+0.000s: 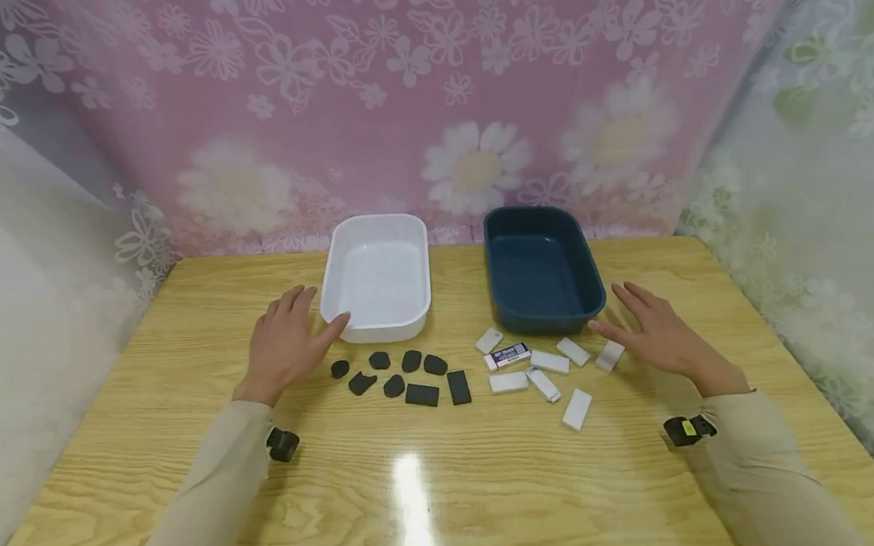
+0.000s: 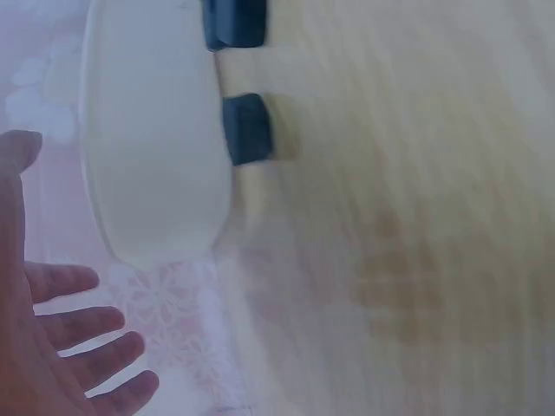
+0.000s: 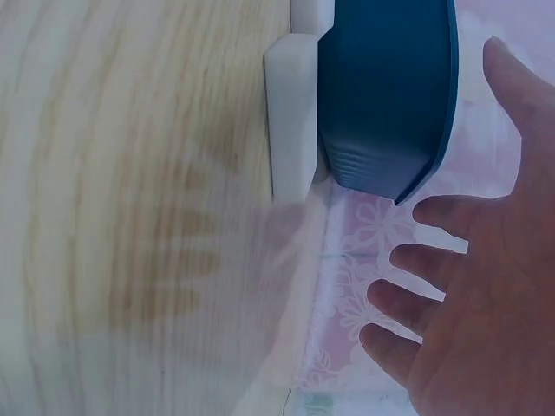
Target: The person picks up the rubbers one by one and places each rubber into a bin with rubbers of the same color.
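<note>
My left hand [image 1: 279,345] is held beside the white tub [image 1: 388,333], fingers spread and thumb at the tub's near left corner. The left wrist view shows that hand [image 2: 43,347] with nothing in its grasp. On the other side, my right hand [image 1: 659,339] hovers at the right of the dark blue tub [image 1: 549,325], its fingers extended. Several small black pieces, some rounded and some rectangular like this block [image 1: 459,387], lie before the white tub. Several white erasers [image 1: 577,409] are scattered before the blue one. One eraser [image 1: 508,356] wears a dark printed sleeve.
Both tubs stand at the back of the wooden table [image 1: 330,497], with a gap between them. A pink flowered cloth [image 1: 368,127] hangs behind, and pale flowered cloth [image 1: 840,223] borders the right side. Each wrist wears a black strap device [image 1: 283,444].
</note>
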`<state>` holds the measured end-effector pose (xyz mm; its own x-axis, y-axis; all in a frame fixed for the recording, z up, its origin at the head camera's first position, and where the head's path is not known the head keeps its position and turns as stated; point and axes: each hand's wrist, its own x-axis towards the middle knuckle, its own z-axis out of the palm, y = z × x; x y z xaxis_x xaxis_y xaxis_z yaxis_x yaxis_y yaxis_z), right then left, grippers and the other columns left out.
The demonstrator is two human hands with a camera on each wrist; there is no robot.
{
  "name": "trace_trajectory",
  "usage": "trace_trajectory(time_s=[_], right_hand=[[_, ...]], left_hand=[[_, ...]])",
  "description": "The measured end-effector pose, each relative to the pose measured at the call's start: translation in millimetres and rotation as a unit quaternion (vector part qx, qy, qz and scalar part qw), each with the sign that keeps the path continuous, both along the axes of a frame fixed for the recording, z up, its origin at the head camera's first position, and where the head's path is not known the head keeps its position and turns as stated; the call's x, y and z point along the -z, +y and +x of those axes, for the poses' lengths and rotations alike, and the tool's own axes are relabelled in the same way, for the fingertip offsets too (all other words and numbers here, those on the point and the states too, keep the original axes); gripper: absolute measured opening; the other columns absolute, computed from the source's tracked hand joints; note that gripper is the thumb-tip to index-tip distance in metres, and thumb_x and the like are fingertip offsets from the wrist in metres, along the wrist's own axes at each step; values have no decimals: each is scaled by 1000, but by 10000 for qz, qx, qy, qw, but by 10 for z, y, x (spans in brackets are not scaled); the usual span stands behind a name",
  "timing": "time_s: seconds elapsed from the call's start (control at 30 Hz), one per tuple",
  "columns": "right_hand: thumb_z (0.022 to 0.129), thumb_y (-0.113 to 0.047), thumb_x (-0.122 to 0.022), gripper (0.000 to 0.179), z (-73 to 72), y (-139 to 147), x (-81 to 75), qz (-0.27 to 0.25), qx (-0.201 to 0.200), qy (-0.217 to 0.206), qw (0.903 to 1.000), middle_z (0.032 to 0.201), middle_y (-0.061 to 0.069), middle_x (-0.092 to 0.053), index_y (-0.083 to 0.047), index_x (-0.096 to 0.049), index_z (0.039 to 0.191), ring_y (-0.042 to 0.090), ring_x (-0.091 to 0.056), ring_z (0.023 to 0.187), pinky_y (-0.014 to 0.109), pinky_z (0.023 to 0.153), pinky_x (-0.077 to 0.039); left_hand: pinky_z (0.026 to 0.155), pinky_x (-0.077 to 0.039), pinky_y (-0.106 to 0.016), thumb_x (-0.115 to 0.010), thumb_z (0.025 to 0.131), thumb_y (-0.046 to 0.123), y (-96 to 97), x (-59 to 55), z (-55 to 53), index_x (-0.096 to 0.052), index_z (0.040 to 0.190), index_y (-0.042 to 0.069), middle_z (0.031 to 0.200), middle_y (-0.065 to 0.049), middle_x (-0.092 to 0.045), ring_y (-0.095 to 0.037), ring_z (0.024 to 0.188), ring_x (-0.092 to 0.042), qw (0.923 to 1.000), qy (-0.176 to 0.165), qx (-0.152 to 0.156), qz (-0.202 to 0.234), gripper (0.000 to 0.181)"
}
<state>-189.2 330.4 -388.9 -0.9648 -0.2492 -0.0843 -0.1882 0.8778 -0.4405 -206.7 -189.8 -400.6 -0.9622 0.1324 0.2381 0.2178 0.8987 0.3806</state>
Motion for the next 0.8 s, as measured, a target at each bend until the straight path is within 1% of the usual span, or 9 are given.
trace_trajectory(time_s=[0.1, 0.33, 0.5, 0.63, 0.73, 0.8], right_hand=[[94, -53, -51, 88, 12, 15, -14, -8, 6, -7, 10000, 152, 31, -6, -1, -10, 152, 56, -4, 134, 71, 99, -10], [94, -51, -52, 87, 31, 44, -35, -19, -3, -61, 10000, 153, 31, -5, -1, -9, 152, 54, -3, 135, 71, 99, -10], [94, -51, -52, 86, 55, 60, -34, -9, 31, -108, 9999, 153, 30, -6, -1, -11, 152, 54, -4, 136, 70, 99, -11], [94, -51, -52, 86, 70, 76, -27, 4, 30, -118, 9999, 152, 31, -6, 0, -12, 151, 54, -4, 135, 70, 99, -11], [94, -50, -52, 86, 71, 89, -18, 23, 5, -73, 10000, 152, 32, -6, 1, -13, 151, 55, -5, 135, 70, 99, -11], [94, -49, -53, 86, 67, 100, -13, 26, -14, -30, 10000, 152, 32, -6, 1, -13, 151, 55, -5, 135, 70, 100, -10]], left_hand=[[95, -34, -63, -44, 90, 65, 51, -34, -30, -45, 137, 2, 142, -23, -39, -46, 125, -38, 9999, 88, 85, 81, 79], [97, -34, -59, -46, 91, 61, 232, -87, -81, -46, 137, 2, 141, -23, -41, -43, 126, -39, 9996, 81, 244, 77, 74], [99, -33, -57, -48, 93, 56, 408, -159, -127, -47, 137, 2, 141, -21, -41, -41, 126, -39, 9982, 129, 571, 96, 70], [101, -33, -54, -49, 94, 53, 579, -242, -224, -46, 137, 0, 141, -20, -41, -39, 127, -39, 9967, 65, 794, 175, 68], [102, -33, -50, -48, 95, 50, 739, -298, -331, -45, 138, 0, 142, -19, -40, -37, 128, -38, 9947, -59, 1003, 229, 66], [102, -33, -49, -47, 96, 49, 868, -338, -400, -44, 139, 1, 143, -18, -40, -36, 128, -38, 9929, -141, 1167, 178, 64]])
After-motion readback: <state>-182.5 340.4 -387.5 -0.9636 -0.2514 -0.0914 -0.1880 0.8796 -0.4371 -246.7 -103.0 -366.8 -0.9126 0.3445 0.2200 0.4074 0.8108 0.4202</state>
